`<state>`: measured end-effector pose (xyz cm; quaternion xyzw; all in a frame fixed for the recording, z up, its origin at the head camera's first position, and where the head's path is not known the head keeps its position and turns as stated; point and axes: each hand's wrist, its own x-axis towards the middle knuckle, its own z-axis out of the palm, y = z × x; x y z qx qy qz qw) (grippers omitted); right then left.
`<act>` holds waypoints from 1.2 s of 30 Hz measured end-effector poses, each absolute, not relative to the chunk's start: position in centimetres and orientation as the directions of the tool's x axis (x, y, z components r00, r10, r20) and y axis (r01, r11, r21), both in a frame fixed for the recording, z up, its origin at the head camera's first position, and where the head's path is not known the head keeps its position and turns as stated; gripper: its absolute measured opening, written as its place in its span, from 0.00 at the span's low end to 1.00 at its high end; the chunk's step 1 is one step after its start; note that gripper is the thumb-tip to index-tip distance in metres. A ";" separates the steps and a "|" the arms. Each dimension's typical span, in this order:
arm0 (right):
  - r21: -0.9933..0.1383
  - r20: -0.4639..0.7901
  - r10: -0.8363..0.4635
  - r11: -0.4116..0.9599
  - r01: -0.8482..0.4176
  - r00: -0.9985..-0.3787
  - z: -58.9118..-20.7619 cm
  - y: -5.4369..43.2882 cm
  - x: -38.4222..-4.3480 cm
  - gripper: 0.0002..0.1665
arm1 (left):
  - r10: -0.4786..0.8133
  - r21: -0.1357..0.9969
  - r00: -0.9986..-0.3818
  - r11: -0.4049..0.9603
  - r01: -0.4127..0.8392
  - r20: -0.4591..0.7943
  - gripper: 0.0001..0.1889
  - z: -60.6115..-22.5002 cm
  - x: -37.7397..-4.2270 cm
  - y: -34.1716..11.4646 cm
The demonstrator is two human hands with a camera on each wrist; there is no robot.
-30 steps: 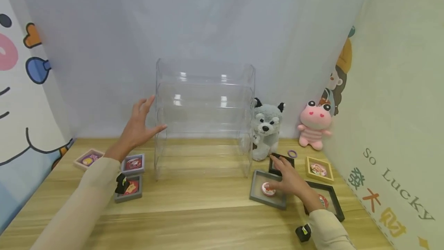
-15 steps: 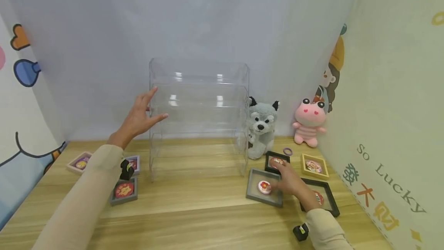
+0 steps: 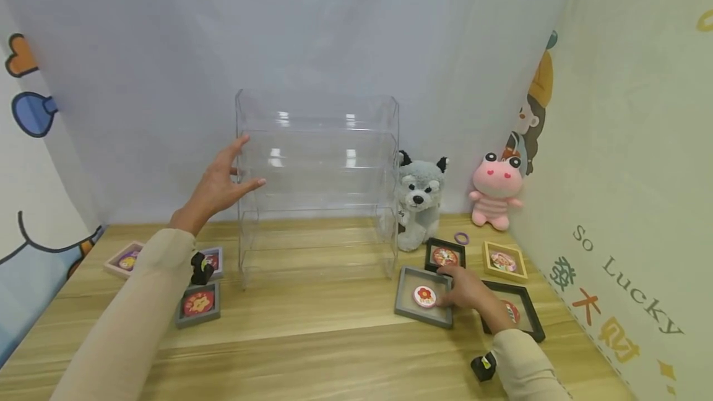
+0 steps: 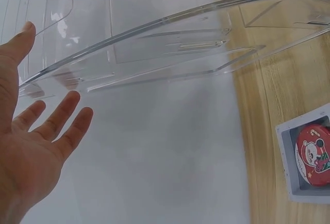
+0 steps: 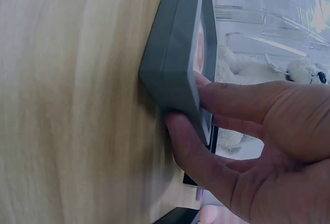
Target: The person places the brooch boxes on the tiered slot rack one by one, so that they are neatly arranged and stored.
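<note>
A clear multi-tier acrylic rack (image 3: 317, 210) stands at the back of the table. My left hand (image 3: 213, 187) is spread at its left side panel, thumb in front; in the left wrist view its extended fingers (image 4: 77, 126) lie near the panel's edge. My right hand (image 3: 466, 289) pinches the right side of a grey square display frame (image 3: 421, 320), which holds a round white badge (image 3: 424, 296) with a red flower. In the right wrist view the thumb (image 5: 183, 131) presses the frame's outer side wall, and the fingers reach over its rim.
Right of the rack sit a grey plush dog (image 3: 419, 194) and a pink plush toy (image 3: 497, 187). A small black frame (image 3: 428, 255), purple ring (image 3: 462, 244), yellow frame (image 3: 486, 258) and large black frame (image 3: 533, 316) surround my right hand. Several framed badges, including a red one (image 3: 198, 303), lie left.
My right hand has come down from over the frames and now pinches the grey frame's right side. My left hand stays at the rack's left side. The head view has shifted slightly.
</note>
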<state>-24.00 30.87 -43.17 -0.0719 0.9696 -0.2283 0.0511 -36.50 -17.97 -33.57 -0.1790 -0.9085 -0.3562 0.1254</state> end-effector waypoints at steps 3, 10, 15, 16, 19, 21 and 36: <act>-0.511 -0.116 -0.130 0.858 -0.053 -0.985 -43.2 30.9 -23.9 0.41 | 0.231 0.608 -0.904 0.677 0.415 0.359 0.49 -33.7 -36.5 -18.0; -0.622 -0.207 -0.029 0.776 0.109 -0.978 -43.5 30.9 -23.7 0.43 | 0.224 0.626 -0.906 0.662 0.412 0.359 0.49 -34.0 -36.4 -17.9; -0.639 -0.230 0.005 0.753 0.155 -0.973 -43.5 30.8 -23.7 0.43 | 0.217 0.632 -0.910 0.662 0.402 0.352 0.49 -34.0 -36.4 -17.9; -0.640 -0.231 0.006 0.752 0.157 -0.973 -43.4 30.8 -23.7 0.43 | 0.214 0.634 -0.912 0.663 0.399 0.350 0.49 -34.0 -36.4 -17.9; -0.651 -0.236 0.006 0.742 0.162 -0.972 -43.2 30.8 -23.7 0.44 | 0.210 0.635 -0.912 0.662 0.398 0.352 0.49 -34.0 -36.5 -17.9; -0.656 -0.234 0.005 0.737 0.162 -0.972 -43.0 30.8 -23.8 0.43 | 0.209 0.635 -0.911 0.661 0.400 0.355 0.49 -34.0 -36.6 -18.0; -0.754 -0.213 -0.063 0.645 0.123 -0.975 -42.5 31.3 -23.2 0.40 | 0.206 0.646 -0.917 0.658 0.388 0.342 0.48 -33.8 -36.6 -17.9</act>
